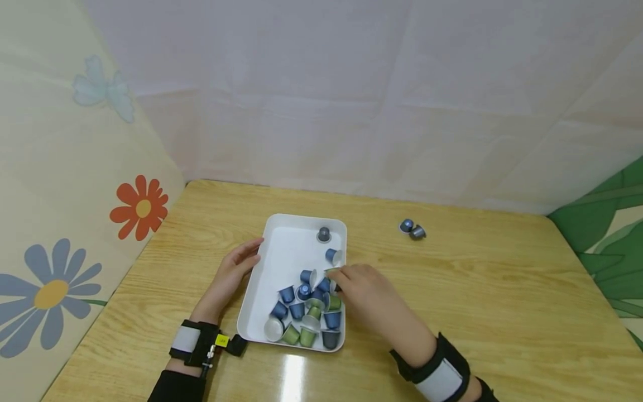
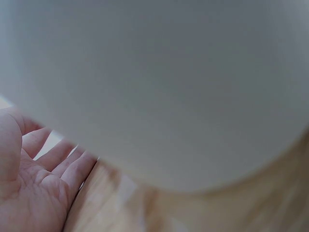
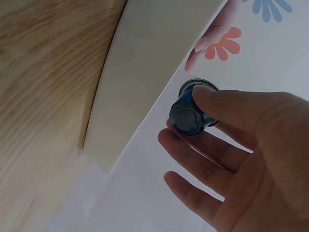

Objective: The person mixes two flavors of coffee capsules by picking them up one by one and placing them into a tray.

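A white tray point(image 1: 273, 251) lies on the table, with blue, green and dark grey coffee capsules heaped mostly in its near right part. Along the tray's left rim rests my left hand point(image 1: 235, 273), its fingers extended; in the left wrist view the palm point(image 2: 34, 193) shows beside the blurred tray wall point(image 2: 159, 96). My right hand point(image 1: 365, 290) is over the tray's right rim. Between its thumb and fingers it pinches a dark blue coffee capsule point(image 3: 188, 113), seen plainly in the right wrist view and mostly covered by the hand in the head view.
Two capsules point(image 1: 417, 232) lie together on the wooden table point(image 1: 492, 279), right of the tray. One grey capsule point(image 1: 324, 234) stands near the tray's far right corner. A white sheet point(image 1: 351, 111) hangs behind the table; a flowered panel point(image 1: 55, 195) stands at the left.
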`<state>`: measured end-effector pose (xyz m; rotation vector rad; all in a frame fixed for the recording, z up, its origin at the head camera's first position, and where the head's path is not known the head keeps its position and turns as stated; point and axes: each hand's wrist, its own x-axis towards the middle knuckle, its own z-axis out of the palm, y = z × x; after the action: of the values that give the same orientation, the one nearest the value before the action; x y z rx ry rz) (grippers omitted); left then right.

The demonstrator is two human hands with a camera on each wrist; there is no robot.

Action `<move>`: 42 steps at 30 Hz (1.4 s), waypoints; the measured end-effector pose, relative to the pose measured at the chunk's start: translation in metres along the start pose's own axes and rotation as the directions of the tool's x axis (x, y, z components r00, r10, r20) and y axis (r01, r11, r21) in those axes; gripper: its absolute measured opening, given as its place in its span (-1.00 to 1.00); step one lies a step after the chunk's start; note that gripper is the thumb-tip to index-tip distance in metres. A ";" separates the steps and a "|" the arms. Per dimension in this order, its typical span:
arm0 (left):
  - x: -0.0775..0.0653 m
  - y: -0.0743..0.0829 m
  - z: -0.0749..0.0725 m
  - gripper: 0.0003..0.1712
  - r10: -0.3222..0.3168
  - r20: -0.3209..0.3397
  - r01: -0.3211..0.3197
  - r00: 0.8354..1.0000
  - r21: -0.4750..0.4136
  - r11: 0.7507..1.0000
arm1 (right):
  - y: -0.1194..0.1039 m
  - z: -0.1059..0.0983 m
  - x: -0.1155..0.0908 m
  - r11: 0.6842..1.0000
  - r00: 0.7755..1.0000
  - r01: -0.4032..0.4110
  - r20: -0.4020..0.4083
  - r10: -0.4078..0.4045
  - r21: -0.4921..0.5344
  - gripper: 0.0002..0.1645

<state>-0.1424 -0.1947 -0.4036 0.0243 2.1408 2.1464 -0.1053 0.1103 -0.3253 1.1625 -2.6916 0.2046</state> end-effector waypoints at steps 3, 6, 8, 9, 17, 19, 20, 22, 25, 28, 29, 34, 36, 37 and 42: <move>-0.001 0.000 0.000 -0.46 0.001 0.007 -0.001 1.000 0.004 1.000 | -0.002 0.001 -0.001 1.000 1.000 -0.002 -0.009 0.002 0.004 -0.54; -0.001 0.000 0.000 -0.47 -0.003 0.007 0.003 1.000 0.003 1.000 | -0.002 0.002 -0.002 1.000 0.999 0.006 -0.031 -0.006 0.004 -0.53; -0.001 0.000 0.000 -0.47 -0.006 0.007 0.006 1.000 -0.004 1.000 | -0.003 0.003 -0.002 1.000 0.999 0.013 -0.040 -0.013 0.000 -0.53; -0.001 0.000 0.001 -0.48 -0.007 0.004 0.007 1.000 -0.007 1.000 | -0.004 0.004 -0.002 1.000 0.999 0.017 -0.040 -0.017 -0.001 -0.53; -0.002 -0.001 0.000 -0.46 -0.009 0.004 0.009 1.000 -0.015 1.000 | -0.017 0.009 0.002 0.997 0.997 0.080 0.006 -0.080 -0.023 -0.62; -0.002 -0.002 -0.001 -0.46 -0.009 0.005 0.009 1.000 -0.009 1.000 | -0.020 0.010 0.002 0.994 0.995 0.104 0.013 -0.104 -0.023 -0.62; -0.002 -0.002 -0.001 -0.46 -0.011 0.004 0.011 1.000 -0.010 1.000 | -0.022 0.010 0.002 0.993 0.994 0.112 0.018 -0.112 -0.023 -0.61; -0.002 -0.002 -0.001 -0.46 -0.011 0.005 0.011 1.000 -0.008 1.000 | -0.024 0.011 0.002 0.992 0.992 0.121 0.030 -0.120 -0.025 -0.61; -0.001 -0.002 -0.001 -0.46 -0.010 0.005 0.010 1.000 -0.006 1.000 | -0.027 0.012 0.003 0.993 0.992 0.117 0.050 -0.116 -0.020 -0.60; -0.001 -0.001 -0.001 -0.46 -0.007 0.006 0.007 1.000 -0.011 1.000 | -0.028 0.014 0.003 0.993 0.992 0.118 0.053 -0.117 -0.022 -0.61; -0.001 -0.001 -0.001 -0.46 -0.005 0.007 0.005 1.000 -0.011 1.000 | -0.029 0.014 0.003 0.992 0.991 0.122 0.048 -0.121 -0.020 -0.62; 0.000 -0.001 -0.001 -0.46 0.005 0.007 -0.005 1.000 0.004 1.000 | -0.030 0.018 0.002 0.986 0.987 0.160 -0.016 -0.160 -0.042 -0.67; 0.000 -0.001 -0.001 -0.46 0.006 0.007 -0.006 1.000 0.009 1.000 | -0.030 0.019 0.003 0.984 0.985 0.168 -0.036 -0.170 -0.052 -0.68; 0.000 -0.001 -0.001 -0.46 0.006 0.007 -0.006 1.000 0.009 1.000 | -0.030 0.020 0.003 0.984 0.984 0.170 -0.041 -0.172 -0.055 -0.69; 0.001 -0.001 -0.001 -0.46 0.008 0.001 -0.008 1.000 0.006 1.000 | -0.029 0.021 0.003 0.983 0.983 0.174 -0.043 -0.176 -0.056 -0.69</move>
<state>-0.1434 -0.1953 -0.4043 0.0338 2.1504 2.1436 -0.0884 0.0841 -0.3439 1.3521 -2.5206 0.1318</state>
